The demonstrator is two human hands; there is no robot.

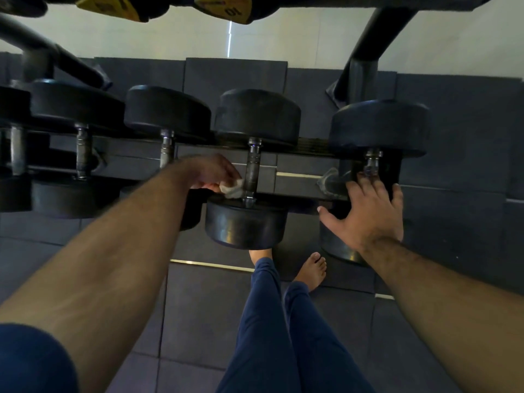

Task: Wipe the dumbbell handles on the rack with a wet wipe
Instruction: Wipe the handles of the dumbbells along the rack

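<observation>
**A gym's free-weights corner**

This is a gym. A black steel rack carries a row of round-headed black dumbbells with bare metal handles, running off to the left of the fingers and just beyond them. Above the fingers, an upper tier holds yellow-faced weights, one marked 10. Below the fingers, dark rubber floor tiles cover the ground, where the person stands barefoot. A pale wall rises behind the rack.
</observation>
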